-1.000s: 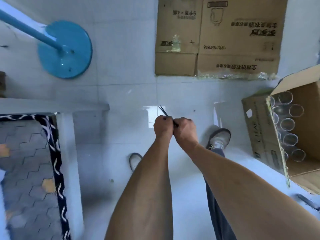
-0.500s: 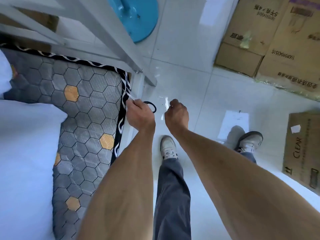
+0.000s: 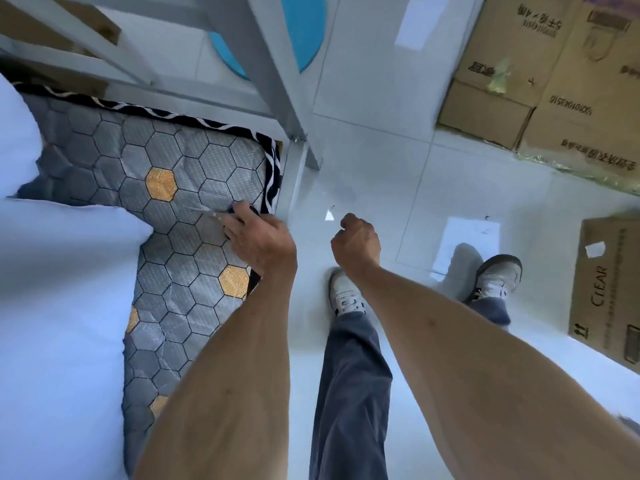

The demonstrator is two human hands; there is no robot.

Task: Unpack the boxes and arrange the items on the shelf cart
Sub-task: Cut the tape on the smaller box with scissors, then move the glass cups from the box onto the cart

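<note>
Now the left hand (image 3: 258,242) is over the near right corner of the mattress (image 3: 180,188), fingers curled round a pair of scissors (image 3: 221,216), blades pointing left and lying on or just above the quilted top. A second ago both hands were together on the scissors above the floor by the open box; half a second ago the left had them at the mattress edge. So the scissors are being parked on the bed, cutting looks done for now. Right hand (image 3: 356,242) hangs over the floor tile (image 3: 381,150), fingers clenched loosely, nothing visible in it. Boxes: the CLEAR box (image 3: 609,289) sits at the right edge, two more cartons (image 3: 540,71) far right against the wall. Shelf cart not in view. Bed frame post (image 3: 294,161) stands just right of the mattress corner. Unpacking itself not yet started, I'd judge
</note>
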